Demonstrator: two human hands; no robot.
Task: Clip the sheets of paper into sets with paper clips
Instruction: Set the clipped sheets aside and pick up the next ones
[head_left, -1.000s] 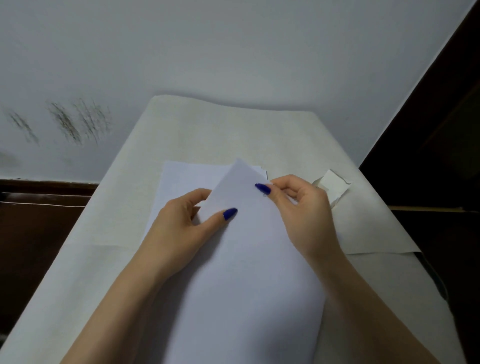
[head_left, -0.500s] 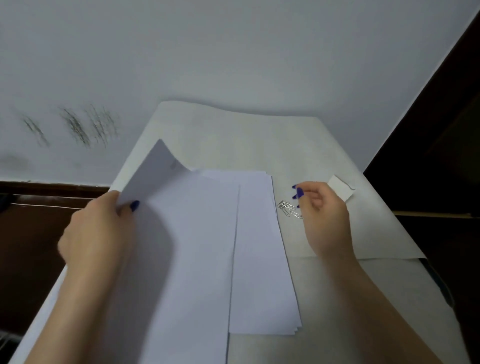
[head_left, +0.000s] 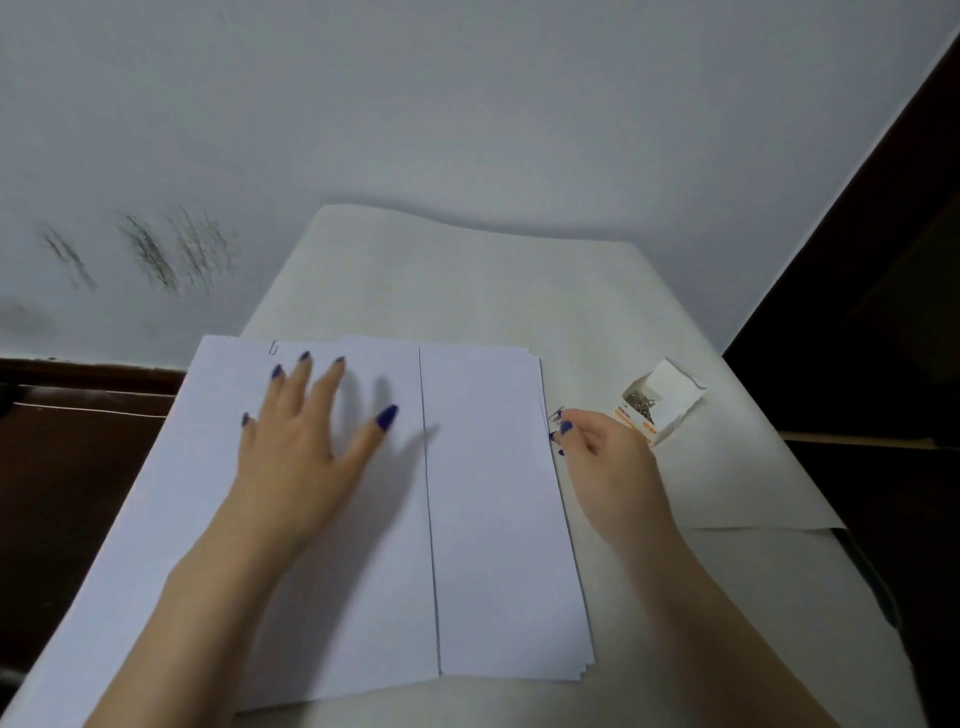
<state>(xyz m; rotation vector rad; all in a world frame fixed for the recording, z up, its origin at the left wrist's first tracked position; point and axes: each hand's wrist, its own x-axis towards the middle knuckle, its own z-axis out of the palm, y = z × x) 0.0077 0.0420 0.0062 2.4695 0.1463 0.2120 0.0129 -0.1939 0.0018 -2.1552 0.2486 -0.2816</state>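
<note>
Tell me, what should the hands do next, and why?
Probably the right hand should pinch up one loose paper clip at its fingertips. The clipped set already lies under the left hand, and the unclipped stack beside it likely needs a clip next.

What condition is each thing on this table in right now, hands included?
Clipped set: flat, paper clip on its top edge.
Loose stack: flat, unclipped, edges fanned.
Clip box: open, clips inside.
Left hand: open, spread on the clipped set.
Right hand: fingertips pinching at loose clips.
</note>
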